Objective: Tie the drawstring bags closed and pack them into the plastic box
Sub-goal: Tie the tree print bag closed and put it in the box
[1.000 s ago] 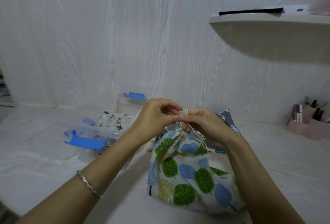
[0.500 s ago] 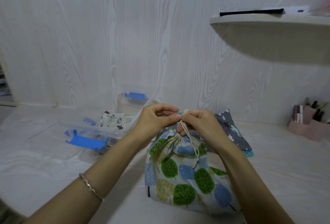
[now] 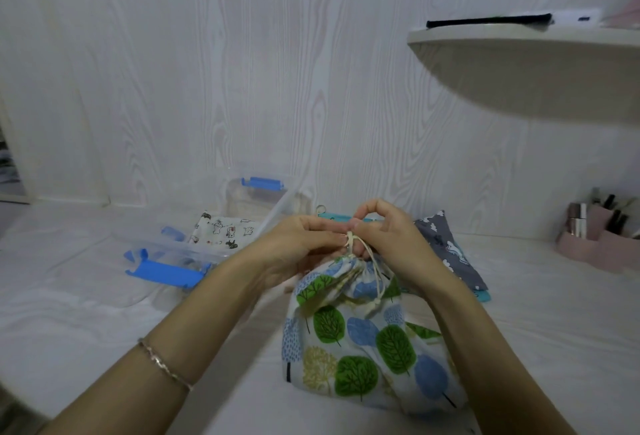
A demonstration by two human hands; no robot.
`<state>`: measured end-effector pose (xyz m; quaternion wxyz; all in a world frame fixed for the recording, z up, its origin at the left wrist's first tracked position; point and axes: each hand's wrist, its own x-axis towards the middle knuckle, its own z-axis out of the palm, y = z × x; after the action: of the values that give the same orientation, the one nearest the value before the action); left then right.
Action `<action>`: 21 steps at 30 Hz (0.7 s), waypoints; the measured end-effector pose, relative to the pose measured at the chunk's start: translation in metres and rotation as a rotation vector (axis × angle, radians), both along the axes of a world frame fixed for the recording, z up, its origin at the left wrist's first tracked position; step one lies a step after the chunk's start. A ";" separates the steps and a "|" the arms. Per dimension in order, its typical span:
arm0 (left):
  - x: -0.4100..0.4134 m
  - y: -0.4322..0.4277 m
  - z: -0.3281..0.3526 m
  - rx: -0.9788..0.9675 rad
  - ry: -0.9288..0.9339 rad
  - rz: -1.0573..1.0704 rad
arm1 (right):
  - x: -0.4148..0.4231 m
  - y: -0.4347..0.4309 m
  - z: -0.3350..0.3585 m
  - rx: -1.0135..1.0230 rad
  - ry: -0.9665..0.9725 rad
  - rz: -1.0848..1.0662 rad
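A white drawstring bag with green and blue trees [image 3: 360, 348] stands on the white surface in front of me, its mouth gathered shut. My left hand [image 3: 298, 244] and my right hand [image 3: 388, 233] meet just above the mouth, each pinching the cream drawstring [image 3: 363, 258], which loops between the fingers and hangs down the bag's right side. To the left lies the clear plastic box [image 3: 239, 226] with blue latches, and a white bag printed with small animals [image 3: 225, 230] rests inside it.
A grey bag with white clouds [image 3: 446, 247] lies behind my right hand on something teal [image 3: 481, 296]. The box lid with a blue clip [image 3: 162, 272] sits left. A pink organiser [image 3: 595, 237] stands far right, and a shelf [image 3: 526, 64] juts out above.
Both hands have stayed on the drawstring above the bag. The right hand's fingers have lifted and arched higher while the cord loop has shifted between the fingertips.
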<state>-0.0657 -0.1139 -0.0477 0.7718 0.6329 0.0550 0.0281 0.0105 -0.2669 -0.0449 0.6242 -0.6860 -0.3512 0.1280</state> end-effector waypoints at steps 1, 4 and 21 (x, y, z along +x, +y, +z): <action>0.000 -0.001 0.002 0.030 0.007 0.015 | 0.001 0.000 -0.001 -0.005 -0.002 -0.004; -0.003 -0.004 0.004 0.170 -0.059 0.114 | 0.001 0.002 0.000 -0.010 0.013 0.004; -0.001 -0.007 0.010 0.577 -0.182 0.170 | 0.000 -0.007 0.006 -0.323 -0.350 -0.198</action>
<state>-0.0670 -0.1206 -0.0377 0.5569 0.8138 0.0282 0.1635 0.0103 -0.2738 -0.0390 0.4458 -0.8195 -0.3601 0.0000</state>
